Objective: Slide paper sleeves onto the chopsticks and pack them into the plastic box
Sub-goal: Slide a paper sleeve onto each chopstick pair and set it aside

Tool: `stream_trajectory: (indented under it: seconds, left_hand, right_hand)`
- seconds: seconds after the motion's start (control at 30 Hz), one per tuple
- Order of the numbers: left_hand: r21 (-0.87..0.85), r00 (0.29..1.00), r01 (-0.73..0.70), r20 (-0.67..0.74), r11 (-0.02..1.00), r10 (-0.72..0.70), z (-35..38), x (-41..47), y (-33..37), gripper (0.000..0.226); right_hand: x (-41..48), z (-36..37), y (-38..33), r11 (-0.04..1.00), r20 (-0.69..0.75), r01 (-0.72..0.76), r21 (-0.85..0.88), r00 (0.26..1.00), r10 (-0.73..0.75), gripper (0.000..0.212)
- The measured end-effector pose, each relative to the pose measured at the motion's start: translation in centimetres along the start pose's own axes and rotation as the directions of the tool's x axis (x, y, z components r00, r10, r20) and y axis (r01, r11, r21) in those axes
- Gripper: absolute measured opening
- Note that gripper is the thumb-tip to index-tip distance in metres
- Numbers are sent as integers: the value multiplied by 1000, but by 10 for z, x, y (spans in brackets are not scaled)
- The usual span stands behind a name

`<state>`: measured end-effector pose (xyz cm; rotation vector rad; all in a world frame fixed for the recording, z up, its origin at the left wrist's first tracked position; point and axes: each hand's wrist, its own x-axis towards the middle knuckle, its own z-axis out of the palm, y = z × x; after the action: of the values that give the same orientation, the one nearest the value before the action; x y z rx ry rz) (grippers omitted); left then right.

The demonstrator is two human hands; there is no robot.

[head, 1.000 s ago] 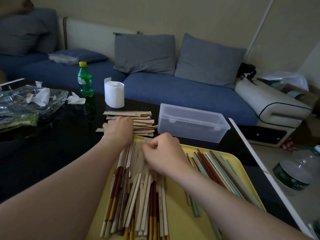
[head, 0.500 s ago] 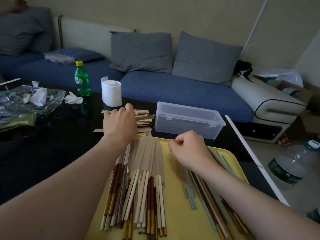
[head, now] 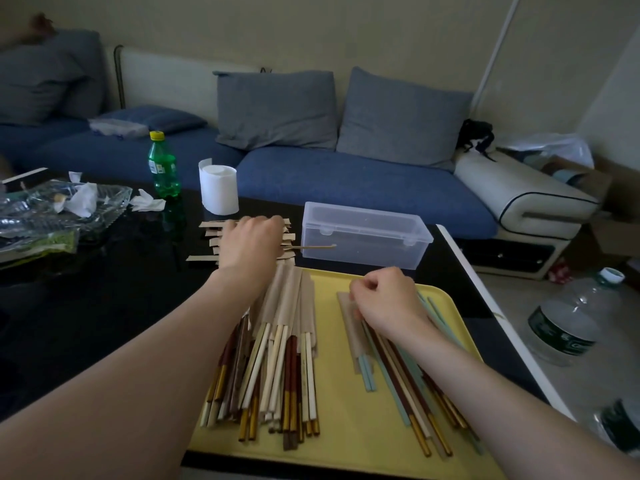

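Your left hand [head: 251, 245] pinches one paper sleeve [head: 313, 247] from the far stack [head: 207, 233], beside the lidded plastic box [head: 363, 237]. Your right hand [head: 386, 299] curls over bare chopsticks [head: 398, 362] on the near yellow tray [head: 346, 445]; whether it grips is unclear. Pulling sideways could scatter the loose stack across the worktop [head: 104, 306].

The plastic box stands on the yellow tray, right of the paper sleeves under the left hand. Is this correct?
The head view shows the plastic box on the black table, beyond the yellow tray, right of the paper sleeves under the left hand.
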<state>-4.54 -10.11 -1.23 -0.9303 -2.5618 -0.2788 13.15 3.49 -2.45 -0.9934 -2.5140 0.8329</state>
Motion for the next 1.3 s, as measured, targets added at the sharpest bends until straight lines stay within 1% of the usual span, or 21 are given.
stream_trajectory:
  seconds: [0.07, 0.1, 0.17, 0.2, 0.23, 0.3, 0.4, 0.47, 0.5, 0.53, 0.57, 0.63, 0.67, 0.7, 0.77, 0.8, 0.9, 1.0, 1.07, 1.2, 1.3]
  left_hand:
    - [-89, 992, -125, 22, 988, 127, -2, 1, 9, 24]
    - [-147, 981, -180, 49, 973, 189, -3, 1, 13, 23]
    - [-213, 954, -262, 93, 941, 286, -6, -1, 23, 25]
    - [-242, 944, -275, 114, 930, 309, -8, -3, 29, 27]
    - [-282, 945, -263, 120, 923, 306, -9, -4, 35, 27]
    - [-400, 962, -179, 121, 899, 245, -11, -6, 46, 25]
    - [-595, 993, -34, 74, 803, 97, -10, -8, 57, 24]
    - [-697, 997, 78, 55, 713, -55, -10, -9, 68, 33]
    - [-752, 983, 178, 105, 635, -150, -12, -10, 74, 44]
    - [-803, 950, 303, 214, 513, -226, -13, -11, 82, 54]
    - [-831, 897, 433, 360, 349, -255, -16, -13, 89, 61]
    - [-782, 775, 623, 620, -18, -122, -20, -17, 103, 61]
    - [-730, 733, 670, 679, -132, -31, -22, -19, 108, 54]
    - [-698, 713, 692, 701, -183, 25, -22, -21, 113, 46]
    - [-677, 701, 702, 711, -222, 50, -23, -24, 118, 27]
    - [-676, 700, 700, 713, -230, 33, -22, -26, 119, 18]
    - [-667, 673, 712, 737, -219, -56, -19, -24, 111, 14]
    - [-635, 625, 750, 772, -186, -115, -15, -22, 98, 18]
    - [-611, 601, 775, 792, -163, -109, -13, -21, 93, 18]
    - [-606, 602, 791, 796, -90, -71, -16, -24, 94, 20]
    - [-600, 599, 797, 800, -69, -32, -17, -27, 99, 22]
  right_hand:
    - [1, -5, 2, 999, -66, 9, 51, 998, -5, 10]
    - [1, -8, 4, 998, -93, 12, 61, 996, -6, 21]
    - [2, -16, 11, 995, -137, 98, 23, 986, -94, 47]
    - [2, -20, 15, 987, -148, 156, -32, 976, -159, 51]
    - [0, -24, 18, 977, -136, 194, -92, 969, -205, 44]
    - [-3, -30, 25, 959, -111, 214, -188, 965, -237, 23]
    - [-5, -33, 36, 961, -117, 222, -165, 963, -243, 21]
    - [-6, -37, 40, 974, -131, 186, -126, 971, -202, 22]
    - [-5, -39, 41, 984, -127, 157, -84, 978, -167, 23]
    - [-5, -40, 41, 993, -115, 118, -2, 986, -117, 23]
    - [-8, -42, 37, 990, -69, 69, 124, 996, -61, 21]
    - [-19, -45, 29, 927, 113, -45, 371, 994, 3, 18]
    - [-24, -47, 25, 893, 216, -85, 442, 976, -14, 19]
    - [-29, -49, 22, 868, 308, -116, 483, 950, -45, 21]
    - [-34, -50, 19, 847, 432, -161, 506, 897, -88, 23]
    - [-36, -50, 17, 871, 468, -165, 463, 880, -82, 23]
    - [-40, -47, 16, 988, 513, -86, 128, 858, 8, 20]
    - [-47, -39, 11, 985, 441, -12, -174, 893, 89, 20]
    - [-48, -35, 7, 970, 387, -2, -245, 917, 99, 20]
    - [-44, -35, 5, 937, 246, -14, -350, 963, 106, 13]
    - [-43, -37, 2, 904, 221, -36, -426, 965, 142, 26]
